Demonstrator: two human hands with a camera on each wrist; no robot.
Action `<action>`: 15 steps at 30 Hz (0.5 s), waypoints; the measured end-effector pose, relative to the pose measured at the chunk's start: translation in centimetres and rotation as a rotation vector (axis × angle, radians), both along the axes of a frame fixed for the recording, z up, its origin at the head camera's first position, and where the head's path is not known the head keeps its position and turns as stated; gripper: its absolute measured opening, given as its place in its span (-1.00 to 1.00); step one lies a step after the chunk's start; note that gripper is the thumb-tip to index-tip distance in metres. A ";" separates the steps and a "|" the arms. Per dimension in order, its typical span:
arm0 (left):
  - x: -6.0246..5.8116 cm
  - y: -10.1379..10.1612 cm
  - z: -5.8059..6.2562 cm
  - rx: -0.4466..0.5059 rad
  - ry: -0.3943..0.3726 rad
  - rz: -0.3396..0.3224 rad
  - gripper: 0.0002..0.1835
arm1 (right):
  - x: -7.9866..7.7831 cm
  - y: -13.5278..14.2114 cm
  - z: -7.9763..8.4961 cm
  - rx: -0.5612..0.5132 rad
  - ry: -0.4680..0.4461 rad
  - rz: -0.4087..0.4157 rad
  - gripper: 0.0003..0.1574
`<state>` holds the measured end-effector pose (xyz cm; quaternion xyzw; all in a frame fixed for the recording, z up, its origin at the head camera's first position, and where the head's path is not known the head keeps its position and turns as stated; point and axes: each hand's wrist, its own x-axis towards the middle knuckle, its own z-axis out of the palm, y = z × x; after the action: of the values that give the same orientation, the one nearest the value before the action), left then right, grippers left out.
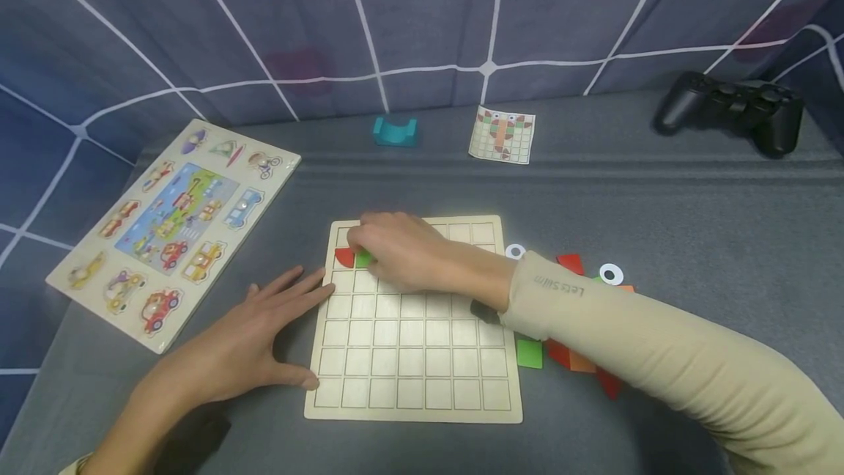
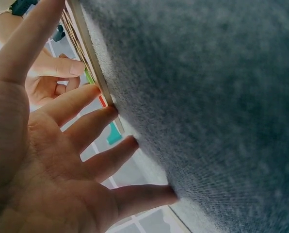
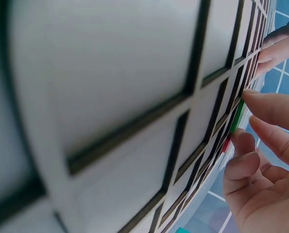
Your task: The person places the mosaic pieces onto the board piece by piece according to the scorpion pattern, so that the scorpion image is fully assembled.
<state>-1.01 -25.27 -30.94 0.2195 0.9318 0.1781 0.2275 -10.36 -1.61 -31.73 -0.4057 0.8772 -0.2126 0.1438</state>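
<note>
A pale wooden grid board [image 1: 412, 361] lies flat in the middle of the head view. My right hand [image 1: 409, 251] is over its upper left part, thumb and fingertips pinching a green tile [image 1: 364, 260] at a grid cell. Just left of that tile sits a red quarter-round tile [image 1: 344, 258]. In the right wrist view the green tile [image 3: 237, 116] shows edge-on at the fingertips. My left hand [image 1: 244, 343] rests beside the board with fingers spread, its fingertips and thumb at the left edge. The right hand hides part of the grid.
Loose tiles lie right of the board, partly under the right sleeve: a green square [image 1: 530, 352], an orange piece [image 1: 583, 363], red pieces and a white eye disc [image 1: 611, 273]. Behind stand a pattern card [image 1: 502, 135], teal holder [image 1: 395, 133] and black game controller [image 1: 730, 112]; vehicle puzzle [image 1: 217, 240] left.
</note>
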 end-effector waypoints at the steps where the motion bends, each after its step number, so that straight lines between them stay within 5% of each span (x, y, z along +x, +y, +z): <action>1: 0.0 0.0 0.0 -0.001 0.000 -0.001 0.20 | 0.0 0.0 0.0 -0.002 0.002 0.000 -0.82; 15: 0.0 -0.1 0.0 0.004 -0.017 0.004 0.19 | 0.0 0.2 0.2 -0.030 -0.027 0.003 -0.78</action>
<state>-1.04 -25.32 -30.92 0.2167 0.9299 0.1825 0.2347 -10.35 -1.39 -31.50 -0.4061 0.8713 -0.2310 0.1499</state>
